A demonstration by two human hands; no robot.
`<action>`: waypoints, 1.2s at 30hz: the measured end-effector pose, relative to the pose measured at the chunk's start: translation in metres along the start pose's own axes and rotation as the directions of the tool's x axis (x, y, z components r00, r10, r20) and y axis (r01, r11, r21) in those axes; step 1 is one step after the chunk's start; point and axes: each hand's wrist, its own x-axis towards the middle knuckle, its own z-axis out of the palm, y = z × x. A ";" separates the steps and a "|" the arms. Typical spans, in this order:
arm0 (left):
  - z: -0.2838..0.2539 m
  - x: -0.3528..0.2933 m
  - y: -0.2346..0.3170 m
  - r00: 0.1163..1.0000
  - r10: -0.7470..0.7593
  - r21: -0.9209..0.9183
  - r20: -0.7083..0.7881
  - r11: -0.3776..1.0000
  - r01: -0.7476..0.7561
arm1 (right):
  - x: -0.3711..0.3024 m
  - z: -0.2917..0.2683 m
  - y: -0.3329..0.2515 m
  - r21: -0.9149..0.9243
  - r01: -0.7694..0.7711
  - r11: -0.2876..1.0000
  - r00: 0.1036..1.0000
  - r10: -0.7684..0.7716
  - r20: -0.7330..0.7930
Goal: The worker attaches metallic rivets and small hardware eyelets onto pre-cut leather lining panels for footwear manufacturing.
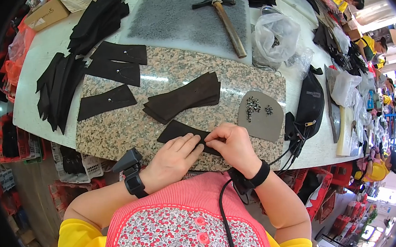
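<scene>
A black flared piece of leather-like material (174,131) lies at the near edge of a speckled stone slab (107,140). My left hand (170,159) rests flat on it, fingers stretched out. At its right part, my right hand (233,146) pinches with thumb and forefinger; whatever is between them is hidden. Just beyond lies a stack of similar black pieces (184,99). To the right, small shiny metal studs (252,106) sit in two clusters on a grey rounded pad (260,126). Three black pieces (104,104) at the slab's left each carry one shiny stud.
A hammer (224,22) lies on a worn translucent board (165,18) beyond the slab. Right of it stands a container lined with a plastic bag (275,36). A black pouch (310,102) with cables lies right. Black piles (97,21) fill the left. Co-workers sit far right.
</scene>
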 end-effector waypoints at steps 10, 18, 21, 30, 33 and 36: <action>-0.002 0.011 -0.001 0.999 -0.047 -0.121 0.027 0.991 0.050 | 0.011 -0.005 -0.006 -0.066 -0.092 0.994 0.992 0.097 0.084; -0.003 0.015 -0.004 0.998 -0.043 -0.088 -0.034 0.995 0.040 | 0.019 -0.005 -0.001 0.002 -0.197 0.980 0.961 0.193 0.197; -0.020 -0.008 -0.010 0.991 -0.033 -0.057 0.129 0.998 0.040 | 0.010 -0.009 -0.016 0.187 -0.305 0.934 0.919 0.238 0.313; -0.086 -0.113 -0.061 0.858 -0.479 0.172 -0.183 0.844 0.508 | -0.017 -0.040 -0.043 0.333 -0.302 0.893 0.950 0.251 0.187; -0.087 -0.110 -0.067 0.809 -0.523 0.223 -0.269 0.784 0.580 | -0.021 -0.049 -0.045 0.394 -0.255 0.883 0.965 0.256 0.050; -0.082 -0.109 -0.075 0.786 -0.528 0.200 -0.322 0.773 0.602 | -0.027 -0.055 -0.044 0.403 -0.214 0.890 0.967 0.252 -0.043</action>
